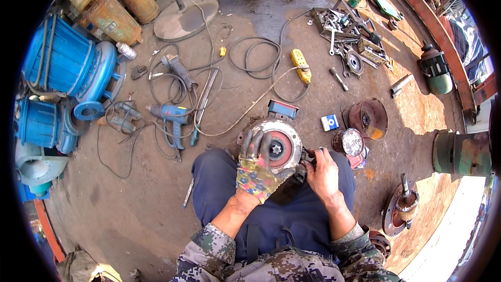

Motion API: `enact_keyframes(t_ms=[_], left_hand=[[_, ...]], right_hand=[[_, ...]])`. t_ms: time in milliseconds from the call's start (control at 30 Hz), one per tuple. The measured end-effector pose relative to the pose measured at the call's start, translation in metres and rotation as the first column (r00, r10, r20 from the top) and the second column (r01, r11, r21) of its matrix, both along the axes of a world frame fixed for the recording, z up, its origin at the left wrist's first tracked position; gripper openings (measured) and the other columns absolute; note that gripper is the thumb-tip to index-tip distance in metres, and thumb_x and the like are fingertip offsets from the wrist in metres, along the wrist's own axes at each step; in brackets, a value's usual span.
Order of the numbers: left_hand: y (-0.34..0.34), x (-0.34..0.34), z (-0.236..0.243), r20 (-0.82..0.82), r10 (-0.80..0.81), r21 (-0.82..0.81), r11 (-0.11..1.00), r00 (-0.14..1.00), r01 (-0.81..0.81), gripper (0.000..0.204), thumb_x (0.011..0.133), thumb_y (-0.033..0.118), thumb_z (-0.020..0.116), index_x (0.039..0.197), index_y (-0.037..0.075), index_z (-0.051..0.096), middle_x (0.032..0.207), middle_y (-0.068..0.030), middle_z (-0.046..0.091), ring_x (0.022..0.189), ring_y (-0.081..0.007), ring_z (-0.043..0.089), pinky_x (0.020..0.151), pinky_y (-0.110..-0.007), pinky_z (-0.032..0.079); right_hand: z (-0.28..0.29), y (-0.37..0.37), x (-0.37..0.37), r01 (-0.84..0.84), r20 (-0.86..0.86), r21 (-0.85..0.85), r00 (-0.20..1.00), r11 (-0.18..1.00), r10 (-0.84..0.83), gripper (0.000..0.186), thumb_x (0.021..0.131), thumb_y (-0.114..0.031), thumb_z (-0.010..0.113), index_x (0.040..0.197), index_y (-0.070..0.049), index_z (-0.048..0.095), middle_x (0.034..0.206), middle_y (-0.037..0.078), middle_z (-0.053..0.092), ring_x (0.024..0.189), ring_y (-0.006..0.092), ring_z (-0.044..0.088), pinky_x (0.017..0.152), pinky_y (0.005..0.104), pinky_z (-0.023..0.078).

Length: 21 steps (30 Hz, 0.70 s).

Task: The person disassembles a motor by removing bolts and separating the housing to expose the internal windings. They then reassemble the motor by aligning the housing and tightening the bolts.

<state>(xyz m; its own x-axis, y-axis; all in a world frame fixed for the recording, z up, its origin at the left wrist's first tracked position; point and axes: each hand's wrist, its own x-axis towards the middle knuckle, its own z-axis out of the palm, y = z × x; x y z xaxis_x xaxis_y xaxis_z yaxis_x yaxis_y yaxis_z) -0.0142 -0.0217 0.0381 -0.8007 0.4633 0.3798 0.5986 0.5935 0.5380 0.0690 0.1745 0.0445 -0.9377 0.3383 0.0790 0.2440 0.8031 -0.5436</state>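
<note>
An electric motor (295, 152) stands between my knees, its pale round flange facing up, with a reddish ring and a toothed shaft end at the centre. A blue terminal box (283, 108) sits at its far side. My left hand (255, 169), in a flowered glove with blackened fingers, grips the flange's left side, fingers along the face and thumb across the near edge. At the flange's right edge, my bare right hand (322, 175) is closed, thumb against bent fingers; what it pinches is dark and hard to make out. The motor's lower body is mostly hidden.
A blue heat gun (174, 117), an angle grinder (179, 70) and a yellow socket strip (301, 66) lie among cables ahead. Wrenches fill a metal tray (334, 23). Rusty cans (368, 117) stand right; blue pumps (65, 62) line the left. A shafted rotor part (406, 203) stands right.
</note>
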Motion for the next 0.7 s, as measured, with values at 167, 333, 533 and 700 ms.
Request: enact_keyframes(t_ms=[167, 333, 533, 700], left_hand=[[0.001, 0.0, 0.001, -0.021, 0.009, -0.005, 1.0, 1.0, -0.009, 0.105, 0.076, 0.057, 0.086, 0.151, -0.004, 0.045, 0.147, -0.0247, 0.046, 0.144, -0.0485, 0.038, 0.12, -0.058, 0.037], [0.0, 0.0, 0.001, -0.01, 0.008, -0.006, 1.0, 1.0, -0.008, 0.104, 0.076, 0.056, 0.086, 0.15, -0.004, 0.046, 0.146, -0.0247, 0.046, 0.143, -0.0487, 0.039, 0.119, -0.058, 0.038], [0.0, 0.0, 0.0, -0.018, 0.003, 0.013, 1.0, 1.0, -0.003, 0.103, 0.076, 0.055, 0.087, 0.15, -0.004, 0.046, 0.145, -0.0242, 0.047, 0.143, -0.0484, 0.039, 0.119, -0.059, 0.038], [0.001, 0.0, 0.0, -0.009, 0.004, 0.014, 1.0, 1.0, -0.004, 0.103, 0.076, 0.055, 0.087, 0.15, -0.004, 0.046, 0.145, -0.0241, 0.046, 0.143, -0.0485, 0.039, 0.119, -0.059, 0.039]], right_hand=[[-0.006, 0.008, 0.002, -0.08, 0.079, 0.031, 0.994, 0.996, 0.077, 0.021, 0.088, -0.006, 0.077, 0.108, -0.005, 0.072, 0.1, 0.017, 0.067, 0.091, 0.0417, 0.068, 0.078, 0.048, 0.055], [-0.006, 0.002, 0.003, -0.041, -0.003, -0.006, 0.999, 0.999, 0.041, 0.02, 0.087, -0.007, 0.078, 0.106, -0.005, 0.072, 0.098, 0.016, 0.067, 0.09, 0.0409, 0.068, 0.077, 0.0473, 0.055], [-0.007, 0.005, 0.003, -0.053, 0.011, 0.015, 0.999, 0.998, 0.053, 0.019, 0.087, -0.008, 0.078, 0.105, -0.007, 0.074, 0.096, 0.015, 0.065, 0.087, 0.0403, 0.068, 0.074, 0.0479, 0.055], [-0.007, 0.003, 0.002, -0.041, 0.001, -0.023, 0.999, 0.999, 0.041, 0.018, 0.086, -0.007, 0.079, 0.104, -0.006, 0.075, 0.097, 0.016, 0.067, 0.088, 0.0408, 0.069, 0.074, 0.0474, 0.055]])
